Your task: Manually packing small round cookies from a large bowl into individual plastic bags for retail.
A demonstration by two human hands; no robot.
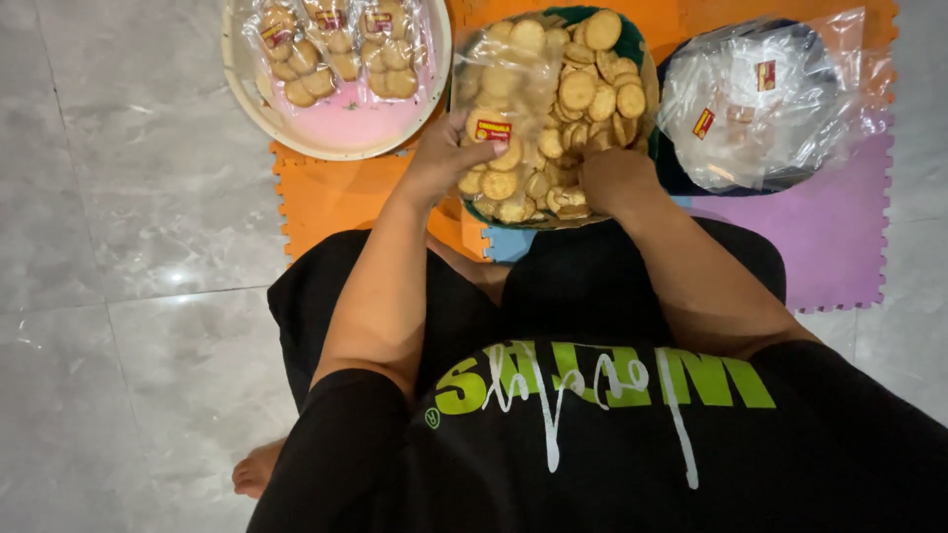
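Seen from above, a seated person in a black shirt [592,424] with green and white lettering fills the lower part of the view; a bare foot [259,469] pokes out at the lower left on the grey tiled floor [128,247]. Both forearms reach forward to a round basket [632,39] heaped with small round golden biscuits [592,94], resting on orange and purple foam mats [839,227]. The left hand [444,158] grips a clear plastic bag [504,79] partly filled with the same biscuits, thumb and fingers curled and pinching its lower edge near a small red and yellow label. The right hand [614,180] is buried among the loose biscuits, knuckles up; its fingers are hidden, so their state cannot be told. Beyond, at the upper left, a pale round tray [346,138] with a pink inside holds three sealed biscuit packets [336,49], its top cut off by the frame. At the upper right lies a heap of empty clear bags [760,109] over something dark, hard to make out
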